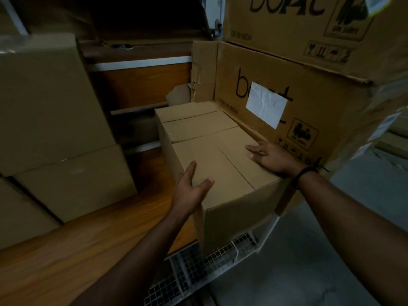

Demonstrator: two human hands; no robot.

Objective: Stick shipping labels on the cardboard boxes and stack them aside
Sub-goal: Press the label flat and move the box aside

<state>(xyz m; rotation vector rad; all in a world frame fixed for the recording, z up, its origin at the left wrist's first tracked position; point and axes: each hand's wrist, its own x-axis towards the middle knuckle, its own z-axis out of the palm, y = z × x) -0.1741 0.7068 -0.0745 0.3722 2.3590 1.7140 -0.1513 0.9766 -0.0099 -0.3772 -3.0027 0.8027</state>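
- Left hand (191, 188) is open, with its fingers straight along the upper left edge of the plain cardboard box (220, 160) and its thumb resting on the top.
- Right hand (270, 156) lies flat with fingers spread on the top's right edge, just beside the printed box (320, 111), which bears a white label (266, 104).
- Plain cardboard box sits at frame centre between both hands, its long axis running toward the upper left.
- No label shows on its top. Its right side is crowded, so any shift probably goes toward the lower left.
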